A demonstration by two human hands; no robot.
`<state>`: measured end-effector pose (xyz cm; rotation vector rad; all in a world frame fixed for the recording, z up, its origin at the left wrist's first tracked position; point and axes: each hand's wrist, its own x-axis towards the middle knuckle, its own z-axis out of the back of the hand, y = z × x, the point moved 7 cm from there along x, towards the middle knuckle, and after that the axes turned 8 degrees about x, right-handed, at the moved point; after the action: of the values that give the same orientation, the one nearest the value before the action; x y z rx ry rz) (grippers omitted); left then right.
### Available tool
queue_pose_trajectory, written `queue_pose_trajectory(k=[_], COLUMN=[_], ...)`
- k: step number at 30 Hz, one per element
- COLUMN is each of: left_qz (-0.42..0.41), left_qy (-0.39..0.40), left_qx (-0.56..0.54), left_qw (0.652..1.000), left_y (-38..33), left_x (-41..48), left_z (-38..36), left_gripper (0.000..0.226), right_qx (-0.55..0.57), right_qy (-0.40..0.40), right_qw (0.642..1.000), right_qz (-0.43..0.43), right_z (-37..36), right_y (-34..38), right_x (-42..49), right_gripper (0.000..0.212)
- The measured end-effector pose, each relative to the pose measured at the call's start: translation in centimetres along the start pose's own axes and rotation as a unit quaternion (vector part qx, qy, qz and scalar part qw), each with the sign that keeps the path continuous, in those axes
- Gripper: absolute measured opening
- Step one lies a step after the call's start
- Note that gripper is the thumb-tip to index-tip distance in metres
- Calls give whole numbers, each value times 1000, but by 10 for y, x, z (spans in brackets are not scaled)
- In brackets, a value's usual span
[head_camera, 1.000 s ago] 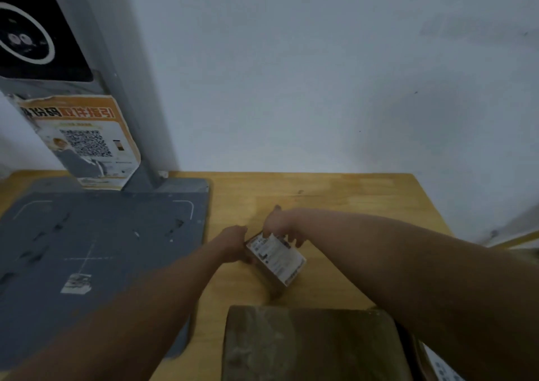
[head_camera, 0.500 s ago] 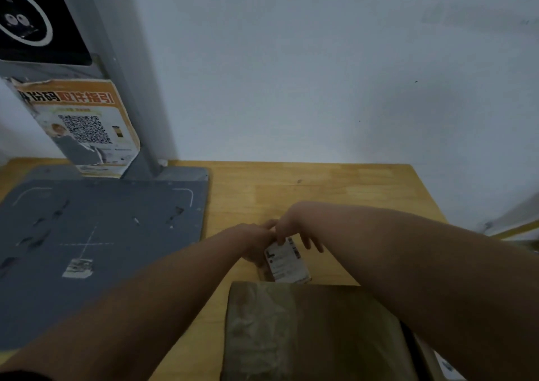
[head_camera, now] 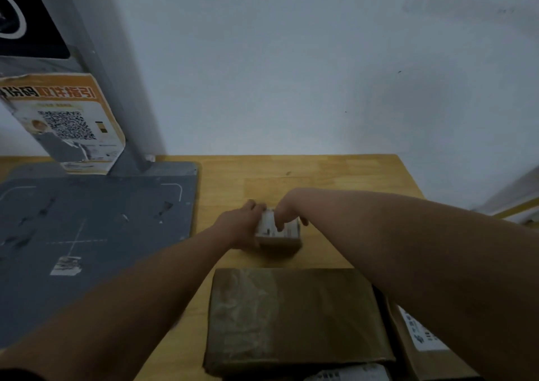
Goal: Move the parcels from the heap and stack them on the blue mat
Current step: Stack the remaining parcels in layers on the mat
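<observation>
A small brown parcel (head_camera: pixel 279 242) with a white label on top sits on the wooden table (head_camera: pixel 320 173), just right of the dark blue-grey mat (head_camera: pixel 96 223). My left hand (head_camera: pixel 242 224) grips its left side and my right hand (head_camera: pixel 287 210) presses down on its top, fingers over the label. A large flat brown parcel (head_camera: pixel 291 319) lies in front of it, nearer to me. Another labelled parcel (head_camera: pixel 420 337) shows at the lower right, partly behind my right arm.
A grey post (head_camera: pixel 96 59) with an orange QR-code sign (head_camera: pixel 67 118) rises from the back of the mat. A scrap of label (head_camera: pixel 65 265) lies on the mat. The white wall runs along the table's far edge; the table's right edge is near.
The small parcel has been turned from a tilted position to lying flat with its label up. Both hands shifted slightly with it.
</observation>
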<state>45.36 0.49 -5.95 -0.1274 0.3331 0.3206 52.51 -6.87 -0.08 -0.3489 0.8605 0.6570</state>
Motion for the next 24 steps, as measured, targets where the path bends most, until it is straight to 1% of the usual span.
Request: queue_pose_trajectory(k=[2, 3, 4, 6, 7, 8, 10, 12, 15, 19, 21, 24], left_qz=[34, 41, 42, 48, 53, 56, 55, 45, 27, 14, 8, -3], left_qy=[-46, -60, -68, -85, -93, -103, -129, -151, -171, -182, -188, -198], left_qx=[-40, -43, -42, -56, -67, -74, -76, -65, -25, 35, 46, 57], left_qw=[998, 996, 996, 994, 992, 990, 987, 985, 985, 983, 981, 979], left_y=[10, 13, 15, 18, 19, 17, 11, -5, -43, -109, -142, -195], left_x=[-6, -9, -12, -19, -23, -27, -37, -47, -62, -84, -96, -113], left_z=[20, 32, 44, 71, 86, 101, 133, 164, 203, 242, 256, 271], left_gripper=[109, 110, 110, 110, 111, 111, 109, 106, 109, 111, 111, 111], right_qx=[-2, -6, 8, 31, 30, 31, 37, 47, 69, 88, 89, 128], right_qy=[-20, -32, -52, -109, -146, -184, -240, -267, -286, -306, -330, -344], right_qw=[1000, 999, 997, 990, 983, 974, 958, 945, 936, 927, 917, 903], right_qz=[23, 37, 51, 88, 107, 128, 155, 184, 196, 196, 204, 223], right_z=[6, 11, 18, 36, 47, 59, 79, 97, 109, 105, 101, 91], right_y=[0, -1, -2, -5, -7, -11, -26, -47, -86, -142, -169, -212], right_x=[8, 10, 8, 1, -13, -25, -56, -91, -139, -188, -213, -244], right_gripper=[69, 73, 81, 109, 117, 119, 114, 109, 100, 88, 86, 85])
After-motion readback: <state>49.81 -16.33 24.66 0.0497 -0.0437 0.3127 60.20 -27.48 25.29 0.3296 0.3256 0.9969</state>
